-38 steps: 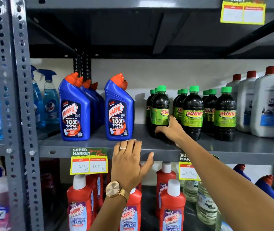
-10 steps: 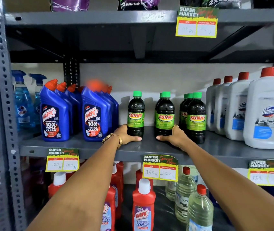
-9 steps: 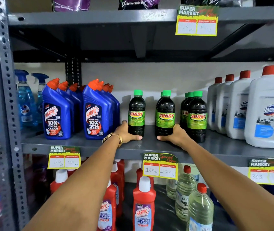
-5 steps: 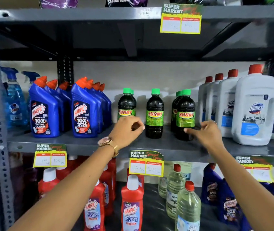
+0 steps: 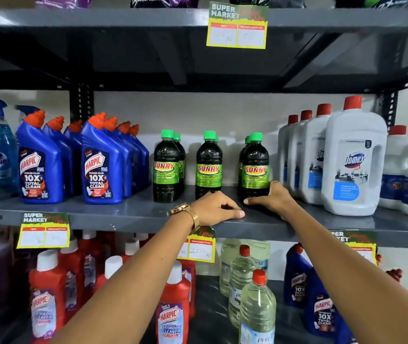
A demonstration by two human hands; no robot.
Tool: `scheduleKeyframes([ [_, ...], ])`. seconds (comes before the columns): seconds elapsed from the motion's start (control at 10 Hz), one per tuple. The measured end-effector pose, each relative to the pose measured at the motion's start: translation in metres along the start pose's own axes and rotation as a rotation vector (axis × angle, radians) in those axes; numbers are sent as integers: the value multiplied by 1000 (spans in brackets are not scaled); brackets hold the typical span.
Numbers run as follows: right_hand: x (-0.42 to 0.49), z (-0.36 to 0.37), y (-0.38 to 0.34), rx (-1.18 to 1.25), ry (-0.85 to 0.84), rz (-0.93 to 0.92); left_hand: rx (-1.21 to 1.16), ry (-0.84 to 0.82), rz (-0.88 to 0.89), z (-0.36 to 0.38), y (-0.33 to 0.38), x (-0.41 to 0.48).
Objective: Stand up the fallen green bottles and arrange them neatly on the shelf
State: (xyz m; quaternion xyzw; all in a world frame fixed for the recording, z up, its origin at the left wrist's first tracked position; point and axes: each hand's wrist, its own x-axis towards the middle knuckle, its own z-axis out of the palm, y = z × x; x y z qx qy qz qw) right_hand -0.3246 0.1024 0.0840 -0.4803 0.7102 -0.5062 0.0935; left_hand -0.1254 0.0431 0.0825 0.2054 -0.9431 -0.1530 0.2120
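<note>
Sunny bottles: we see three upright rows on the grey shelf [image 5: 123, 214], fronted by the left bottle [image 5: 166, 167], middle bottle [image 5: 208, 167] and right bottle [image 5: 255, 167].
Left hand [image 5: 216, 209]: curled loosely, resting on the shelf, holding nothing.
Right hand [image 5: 272, 198]: cupped around the right bottle's base.

On the shelf [image 5: 123, 214], the bottles [image 5: 208, 165] stand upright in three rows between toilet cleaners [image 5: 101, 165] left and jugs [image 5: 352, 160] right.
</note>
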Motion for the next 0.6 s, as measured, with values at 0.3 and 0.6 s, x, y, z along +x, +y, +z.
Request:
scheduleKeyframes([
  [0.3,-3,-1,-2,41,-61,-15,-95,19,-31,0,1,-1],
  [0.6,-116,-59,-42,414,183,-196,551,270,258,-25,7,-23],
])
